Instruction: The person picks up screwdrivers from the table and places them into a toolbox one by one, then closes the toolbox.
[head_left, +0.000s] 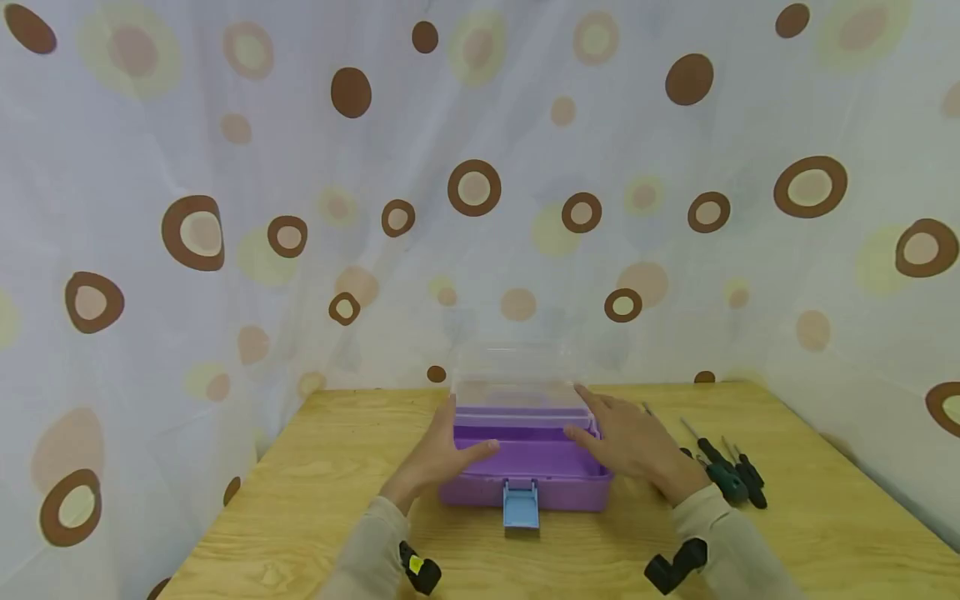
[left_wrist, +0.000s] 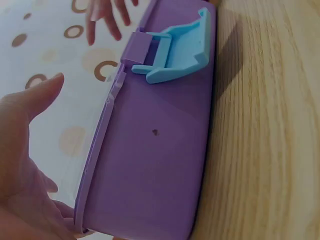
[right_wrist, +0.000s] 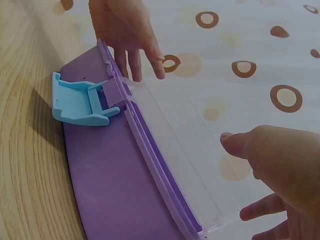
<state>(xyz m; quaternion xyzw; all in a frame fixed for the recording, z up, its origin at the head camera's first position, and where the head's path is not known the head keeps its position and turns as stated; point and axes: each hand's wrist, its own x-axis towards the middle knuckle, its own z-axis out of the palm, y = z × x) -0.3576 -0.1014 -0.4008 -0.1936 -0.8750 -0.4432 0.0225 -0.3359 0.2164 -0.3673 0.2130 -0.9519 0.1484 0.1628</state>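
A purple plastic box (head_left: 525, 494) sits on the table with its clear lid (head_left: 517, 392) raised at the back. The light blue latch (head_left: 521, 508) on its front hangs unfastened. My left hand (head_left: 437, 454) is at the box's left end, thumb extended over the rim and the other fingers down along the outer side. At the opposite end my right hand (head_left: 630, 437) spreads over the right rim, with thumb and fingers apart. In the right wrist view, the right hand (right_wrist: 285, 170) is beside the clear lid and grips nothing. The inside that shows in the head view is bare purple.
Several screwdrivers (head_left: 727, 479) with dark handles lie on the wooden table (head_left: 300, 517) to the right, partly behind my right hand. A white curtain (head_left: 525, 150) with brown and beige circles hangs behind the table and along both sides.
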